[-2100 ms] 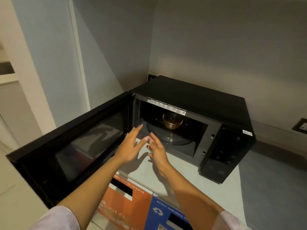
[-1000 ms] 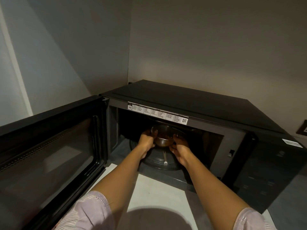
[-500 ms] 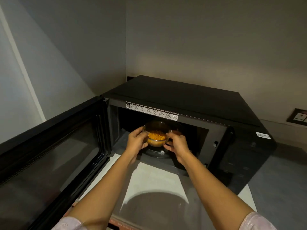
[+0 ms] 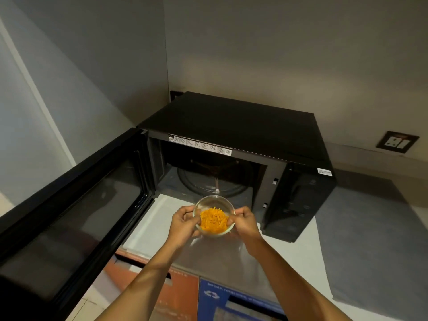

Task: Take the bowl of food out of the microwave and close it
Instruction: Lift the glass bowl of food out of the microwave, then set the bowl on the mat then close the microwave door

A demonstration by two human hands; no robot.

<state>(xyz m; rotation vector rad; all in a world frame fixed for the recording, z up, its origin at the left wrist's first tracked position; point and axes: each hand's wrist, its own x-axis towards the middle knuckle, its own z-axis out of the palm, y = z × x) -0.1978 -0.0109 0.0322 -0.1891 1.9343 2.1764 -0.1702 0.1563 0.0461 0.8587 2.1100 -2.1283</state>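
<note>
A small clear glass bowl (image 4: 214,215) holding orange food hangs in the air just in front of the microwave's opening, above the white counter. My left hand (image 4: 184,224) grips its left side and my right hand (image 4: 244,222) grips its right side. The black microwave (image 4: 243,126) stands in the corner with its door (image 4: 76,205) swung wide open to the left. Inside, the glass turntable (image 4: 215,181) carries nothing.
The white counter (image 4: 148,225) runs in front of the microwave, with a grey mat (image 4: 370,239) to the right. An orange bin (image 4: 176,295) and a blue bin (image 4: 231,302) stand below the counter edge. A wall socket (image 4: 397,142) sits at the right.
Both hands reached into the microwave, took hold of the bowl on the turntable and drew it out toward me; it is now clear of the opening. The door stays open.
</note>
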